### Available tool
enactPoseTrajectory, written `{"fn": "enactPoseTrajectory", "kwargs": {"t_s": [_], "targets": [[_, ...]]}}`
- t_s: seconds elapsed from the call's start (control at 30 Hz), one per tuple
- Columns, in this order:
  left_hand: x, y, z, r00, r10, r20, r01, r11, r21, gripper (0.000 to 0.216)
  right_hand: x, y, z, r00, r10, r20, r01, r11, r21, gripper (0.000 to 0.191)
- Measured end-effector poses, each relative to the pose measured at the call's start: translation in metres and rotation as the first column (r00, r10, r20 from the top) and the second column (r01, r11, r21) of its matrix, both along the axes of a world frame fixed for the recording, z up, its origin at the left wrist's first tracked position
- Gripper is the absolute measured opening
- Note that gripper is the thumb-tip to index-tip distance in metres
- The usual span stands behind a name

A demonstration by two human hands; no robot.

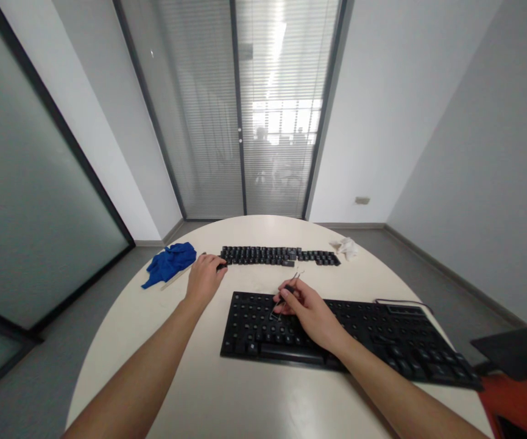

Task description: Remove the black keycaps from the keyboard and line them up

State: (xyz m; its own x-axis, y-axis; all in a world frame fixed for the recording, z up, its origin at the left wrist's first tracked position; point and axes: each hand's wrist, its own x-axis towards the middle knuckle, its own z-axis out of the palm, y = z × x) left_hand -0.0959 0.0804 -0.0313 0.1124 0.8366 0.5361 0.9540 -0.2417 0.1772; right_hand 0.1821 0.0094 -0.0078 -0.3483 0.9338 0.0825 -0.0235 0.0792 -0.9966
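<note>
A black keyboard (286, 353) lies on the table, many of its keycaps removed. Over its left half, my right hand (311, 311) is closed around a keycap puller (286, 296) with a dark handle and thin wire ends. One wire end points down at the key positions, the other sticks up past my fingers. Loose black keycaps (263, 255) stand in rows behind the keyboard. At the left end of these rows, my left hand (205, 277) pinches a black keycap (221, 266) close to the tabletop.
A blue cloth (169, 263) lies crumpled at the table's left, with a thin pale stick (176, 279) beside it. White crumpled tissue (348, 247) sits at the back right. The keyboard's cable (404, 300) runs behind its right end. A red and black chair (514, 390) stands at the right.
</note>
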Motion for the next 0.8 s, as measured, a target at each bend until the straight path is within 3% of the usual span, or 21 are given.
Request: {"fn": "enactPoseTrajectory", "kwargs": {"t_s": [0.23, 0.37, 0.53, 0.7, 0.8], "targets": [[0.008, -0.009, 0.006, 0.998, -0.020, 0.058, 0.019, 0.999, 0.032, 0.017, -0.003, -0.009, 0.008, 0.998, 0.062, 0.026, -0.063, 0.996, 0.066, 0.033], [0.015, -0.018, 0.014, 0.974, -0.148, 0.174, 0.153, 0.988, -0.020, 0.016, -0.004, -0.017, 0.013, 0.987, 0.089, 0.136, -0.105, 0.987, 0.119, 0.031], [0.023, -0.036, 0.032, 0.875, -0.418, 0.243, 0.470, 0.854, -0.222, 0.016, -0.007, -0.024, 0.016, 0.948, -0.002, 0.317, -0.085, 0.962, 0.261, 0.031], [0.033, -0.059, 0.053, 0.822, -0.519, 0.234, 0.569, 0.759, -0.317, 0.015, -0.013, -0.030, 0.023, 0.873, -0.065, 0.483, -0.140, 0.916, 0.377, 0.026], [0.036, -0.064, 0.057, 0.800, -0.553, 0.232, 0.599, 0.710, -0.372, 0.015, -0.016, -0.033, 0.025, 0.849, -0.056, 0.526, -0.181, 0.903, 0.389, 0.023]]}}
